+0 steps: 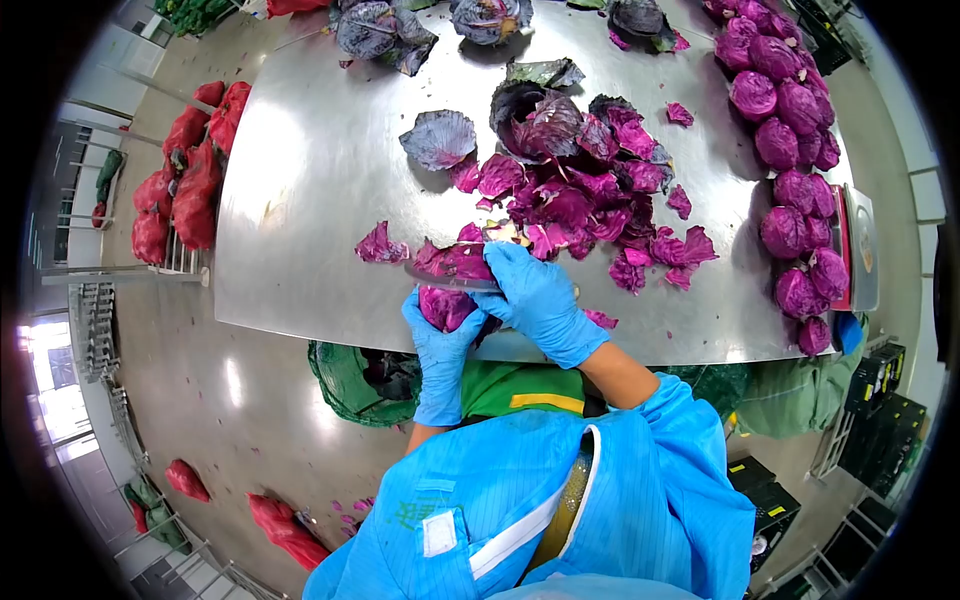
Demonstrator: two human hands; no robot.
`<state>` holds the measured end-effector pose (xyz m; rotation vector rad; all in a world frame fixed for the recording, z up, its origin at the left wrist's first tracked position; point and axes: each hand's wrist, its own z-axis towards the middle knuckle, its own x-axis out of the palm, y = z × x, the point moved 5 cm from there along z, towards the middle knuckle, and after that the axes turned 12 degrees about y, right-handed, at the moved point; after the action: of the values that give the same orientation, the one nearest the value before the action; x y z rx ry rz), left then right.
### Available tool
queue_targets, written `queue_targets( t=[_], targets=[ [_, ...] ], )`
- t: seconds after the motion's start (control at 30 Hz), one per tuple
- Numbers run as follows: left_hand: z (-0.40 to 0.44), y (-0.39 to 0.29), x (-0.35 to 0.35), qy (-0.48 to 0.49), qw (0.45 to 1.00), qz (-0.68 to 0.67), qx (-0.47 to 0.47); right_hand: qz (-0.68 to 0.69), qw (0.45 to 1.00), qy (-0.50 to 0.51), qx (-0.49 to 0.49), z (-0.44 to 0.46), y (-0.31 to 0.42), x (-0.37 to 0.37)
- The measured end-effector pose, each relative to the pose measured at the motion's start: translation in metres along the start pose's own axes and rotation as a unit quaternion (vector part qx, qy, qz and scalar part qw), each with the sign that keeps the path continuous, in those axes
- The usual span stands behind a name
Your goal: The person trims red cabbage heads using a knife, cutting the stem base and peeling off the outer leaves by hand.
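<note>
My left hand [440,345], in a blue glove, is wrapped round a red cabbage [444,308] at the front edge of the metal table. In my gloved right hand [542,305] is a knife, its handle mostly hidden by the fingers. The knife blade [436,279] points left and lies across the top of the cabbage, against a purple leaf. Just beyond both hands spreads a heap of loose purple leaves [565,205]. One torn leaf [380,244] lies apart to the left.
Peeled red cabbages [790,105] line the right side of the table [300,200]. Darker unpeeled cabbages [368,30] sit at the far edge. Red mesh sacks [195,190] are stacked at left, and a green mesh sack [345,385] stands below the front edge.
</note>
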<state>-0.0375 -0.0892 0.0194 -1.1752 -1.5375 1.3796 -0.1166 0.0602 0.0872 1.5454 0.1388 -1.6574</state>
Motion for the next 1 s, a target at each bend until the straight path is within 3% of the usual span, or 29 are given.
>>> queue_targets(
  t=[0.1,0.2,0.37,0.4,0.43,0.53,0.6,0.63,0.67,0.7,0.77,0.8,0.87,0.9,1.0],
  targets=[
    [0.003,-0.020,0.009,-0.003,0.999,0.036,-0.026,-0.041,0.999,0.016,0.004,0.002,0.005,-0.005],
    [0.007,-0.023,0.012,0.008,0.998,0.049,-0.030,-0.077,0.989,0.115,0.048,0.012,0.011,-0.011],
    [0.012,-0.021,0.016,0.018,0.993,0.116,-0.024,-0.012,0.999,0.051,-0.011,0.007,-0.012,-0.007],
    [0.012,-0.028,0.024,0.035,0.999,0.005,-0.010,-0.007,0.998,0.036,-0.043,0.004,-0.016,-0.004],
    [0.012,-0.025,0.024,0.039,0.999,0.029,-0.006,-0.002,0.997,0.019,-0.076,0.001,-0.021,-0.002],
    [0.008,-0.024,0.018,0.050,0.994,0.101,-0.006,0.019,0.999,-0.031,-0.026,-0.007,-0.053,0.000],
    [0.005,-0.034,0.013,0.094,0.985,0.141,0.019,0.078,0.985,-0.144,0.058,-0.014,-0.083,-0.011],
    [0.005,-0.039,0.009,0.117,0.979,0.161,0.030,0.107,0.972,-0.180,0.107,-0.020,-0.094,-0.013],
    [0.004,-0.047,0.006,0.134,0.938,0.310,0.073,0.166,0.958,-0.183,0.148,-0.029,-0.102,-0.013],
    [0.004,-0.061,0.014,0.166,0.907,0.372,0.104,0.280,0.923,-0.133,0.230,-0.036,-0.102,-0.014],
    [0.002,-0.089,0.028,0.226,0.827,0.489,0.163,0.488,0.789,-0.024,0.373,-0.058,-0.080,-0.016],
    [0.003,-0.090,0.027,0.232,0.855,0.421,0.198,0.521,0.758,-0.003,0.394,-0.070,-0.071,-0.013],
    [0.005,-0.062,0.022,0.242,0.915,0.287,0.147,0.557,0.749,-0.040,0.356,-0.100,-0.051,-0.005],
    [0.005,-0.052,0.021,0.244,0.938,0.217,0.120,0.581,0.719,-0.041,0.380,-0.120,-0.044,0.006],
    [0.006,-0.046,0.026,0.213,0.949,0.213,0.090,0.623,0.700,-0.034,0.347,-0.156,-0.033,0.025]
  ],
)
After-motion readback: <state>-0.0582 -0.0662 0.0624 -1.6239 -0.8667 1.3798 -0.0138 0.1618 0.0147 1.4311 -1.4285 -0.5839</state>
